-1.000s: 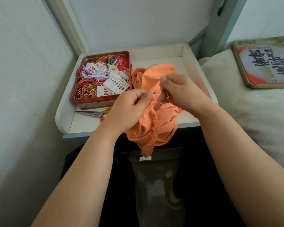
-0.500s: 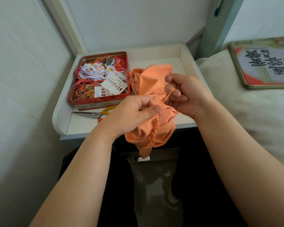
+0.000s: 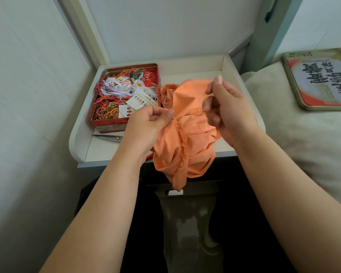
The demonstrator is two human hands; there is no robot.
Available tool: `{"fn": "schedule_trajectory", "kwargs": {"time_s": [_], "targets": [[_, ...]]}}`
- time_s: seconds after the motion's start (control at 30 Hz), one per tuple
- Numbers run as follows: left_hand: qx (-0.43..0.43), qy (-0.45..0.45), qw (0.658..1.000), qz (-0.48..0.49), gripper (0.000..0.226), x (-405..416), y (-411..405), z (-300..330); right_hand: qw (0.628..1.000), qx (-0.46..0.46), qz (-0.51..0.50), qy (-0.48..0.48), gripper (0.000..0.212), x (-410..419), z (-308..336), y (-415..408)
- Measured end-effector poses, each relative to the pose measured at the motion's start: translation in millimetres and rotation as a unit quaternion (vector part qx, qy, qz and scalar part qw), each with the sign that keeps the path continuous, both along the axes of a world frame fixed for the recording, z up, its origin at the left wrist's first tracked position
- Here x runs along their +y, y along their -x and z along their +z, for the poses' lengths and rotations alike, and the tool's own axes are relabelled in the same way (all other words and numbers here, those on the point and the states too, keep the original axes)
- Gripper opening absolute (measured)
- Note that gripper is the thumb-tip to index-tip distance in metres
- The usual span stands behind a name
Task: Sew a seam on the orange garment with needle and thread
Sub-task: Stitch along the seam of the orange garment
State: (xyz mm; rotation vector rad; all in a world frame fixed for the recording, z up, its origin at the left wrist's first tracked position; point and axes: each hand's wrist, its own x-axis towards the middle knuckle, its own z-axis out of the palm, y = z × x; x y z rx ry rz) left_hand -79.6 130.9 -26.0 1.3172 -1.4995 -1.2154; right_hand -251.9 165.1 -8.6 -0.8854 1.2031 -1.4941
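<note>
While your left hand [image 3: 149,125] pinches orange garment [image 3: 187,146] at seam top, right hand [image 3: 227,107] pinches needle [image 3: 211,99] up-right of it; stitched ridge runs down toward you.

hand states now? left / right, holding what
Left hand: closed, pinching the orange garment at the seam.
Right hand: closed, pinching the needle above the garment.

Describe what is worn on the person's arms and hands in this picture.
Nothing shows: both forearms are bare as far as the frame's lower edge, with no sleeve, watch, bracelet or glove. The left hand and right hand carry no visible rings. The fingers have short, unpainted nails.
</note>
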Motion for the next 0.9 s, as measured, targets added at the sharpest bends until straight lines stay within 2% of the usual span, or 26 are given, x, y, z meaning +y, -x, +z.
{"fn": "schedule_trajectory", "kwargs": {"time_s": [0.13, 0.23, 0.4, 0.53, 0.6, 0.9], "targets": [[0.03, -0.043, 0.999, -0.008, 0.006, -1, -2, -2, 0.997, -0.032, -0.068, -0.023, 0.035, -2, 0, 3], [-0.001, -0.018, 1.0, -0.01, 0.009, 0, 0, -2, 0.996, -0.049, -0.064, -0.029, 0.028, -3, 0, 5], [0.015, 0.037, 0.998, 0.042, 0.006, 2, 0, 3, 0.997, 0.064, -0.006, 0.037, 0.024, 2, 3, 1], [0.027, 0.082, 0.994, 0.064, 0.003, 2, 0, 3, 0.979, 0.158, 0.13, 0.007, 0.024, 8, 2, -10], [0.024, 0.092, 0.993, 0.066, 0.002, 2, 0, 3, 0.966, 0.202, 0.164, -0.006, 0.025, 9, 0, -15], [0.022, 0.1, 0.992, 0.067, 0.01, 2, 2, 3, 0.953, 0.241, 0.18, -0.033, 0.024, 9, -3, -17]]}}
